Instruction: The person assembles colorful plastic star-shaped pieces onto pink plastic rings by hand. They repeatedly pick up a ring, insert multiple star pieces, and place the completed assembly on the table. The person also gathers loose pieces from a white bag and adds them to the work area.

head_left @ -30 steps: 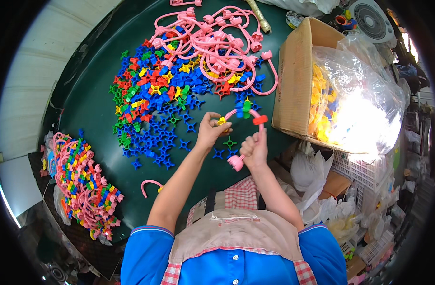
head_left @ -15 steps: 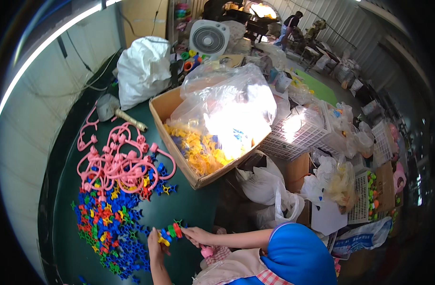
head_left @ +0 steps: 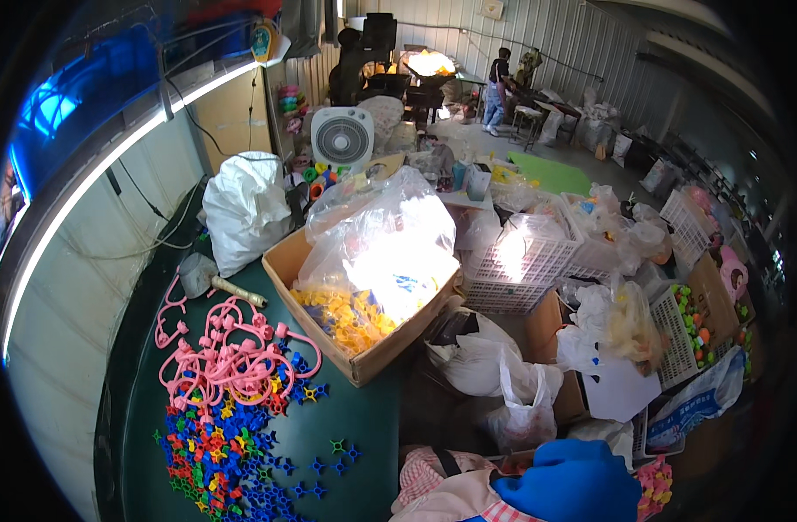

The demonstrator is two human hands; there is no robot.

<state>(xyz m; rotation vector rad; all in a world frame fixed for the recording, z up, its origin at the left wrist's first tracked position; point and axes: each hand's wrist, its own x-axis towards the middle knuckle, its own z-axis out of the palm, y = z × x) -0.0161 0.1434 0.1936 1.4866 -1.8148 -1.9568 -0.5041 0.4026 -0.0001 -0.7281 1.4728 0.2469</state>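
Neither of my hands shows in the head view. Only my blue sleeve (head_left: 572,487) and pink-checked apron (head_left: 429,474) appear at the lower edge. On the dark green table (head_left: 355,426) lies a heap of small star-shaped plastic pieces (head_left: 216,444) in blue, red, yellow and green. Several loose blue pieces (head_left: 318,465) and a green piece (head_left: 338,446) are scattered right of the heap. Pink curved plastic pieces with knobbed ends (head_left: 233,357) lie tangled over its far side.
Beyond the heap stands a cardboard box (head_left: 316,352) with yellow pieces and clear plastic bags. A white sack (head_left: 246,213), a fan (head_left: 342,137), white crates (head_left: 511,291) and plastic bags (head_left: 524,400) surround the table. Another person (head_left: 496,91) stands far back.
Both hands, earlier holding a short row of coloured pieces with a pink end at the near edge, have left the picture. The view has tilted up, showing more of the room.
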